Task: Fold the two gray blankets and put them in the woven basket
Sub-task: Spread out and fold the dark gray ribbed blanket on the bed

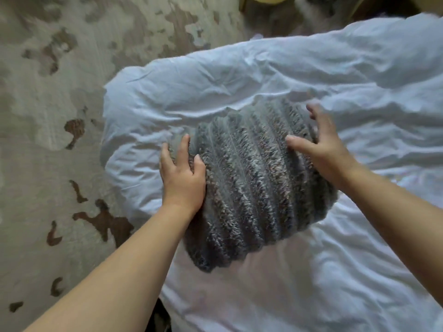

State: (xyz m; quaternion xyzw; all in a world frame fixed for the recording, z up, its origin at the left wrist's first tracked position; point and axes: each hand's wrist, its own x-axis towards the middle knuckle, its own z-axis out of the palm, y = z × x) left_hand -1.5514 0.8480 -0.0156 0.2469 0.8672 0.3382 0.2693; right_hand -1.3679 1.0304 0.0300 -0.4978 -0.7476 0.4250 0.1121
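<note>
Folding looks done on the gray blanket [254, 188] mid-frame; left grip [182, 174] and right grip [322, 149] press its sides, fingers spread, so next I'd lift it toward the unseen basket.

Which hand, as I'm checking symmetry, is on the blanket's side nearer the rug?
The left hand; the right hand is across the blanket.

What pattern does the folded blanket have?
Gray, fuzzy, with raised diagonal ribs on the blanket; seen in the head view.
</note>
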